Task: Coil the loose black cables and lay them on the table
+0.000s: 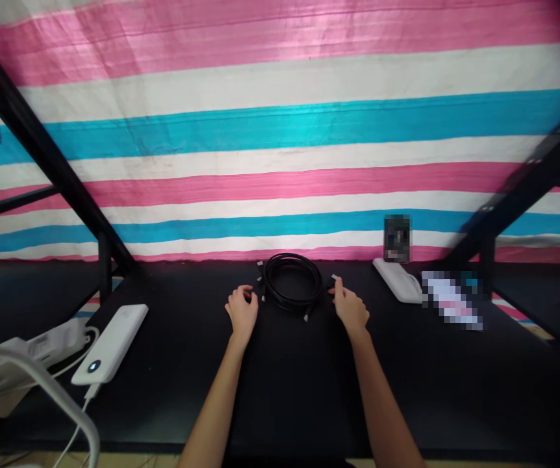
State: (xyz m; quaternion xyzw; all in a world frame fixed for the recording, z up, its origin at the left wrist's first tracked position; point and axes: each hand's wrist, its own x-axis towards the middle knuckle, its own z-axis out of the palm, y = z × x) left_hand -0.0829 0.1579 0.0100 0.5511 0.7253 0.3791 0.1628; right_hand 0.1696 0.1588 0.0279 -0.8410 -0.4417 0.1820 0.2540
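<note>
A coil of black cable [292, 281] lies on the black table [280, 377] near its far edge, with several loose plug ends sticking out. My left hand [241, 312] rests just left of the coil, fingers curled in a pinch on a cable end. My right hand [351, 307] sits at the coil's right side, fingers pinched on another plug end [333, 279]. Both forearms reach in from the bottom of the view.
A white power bank [112, 342] with a lit indicator lies at the left, next to a white power strip [49, 344] and white cables. A white device [399, 281] and a blurred item lie at the right. Black frame bars cross a striped sheet behind.
</note>
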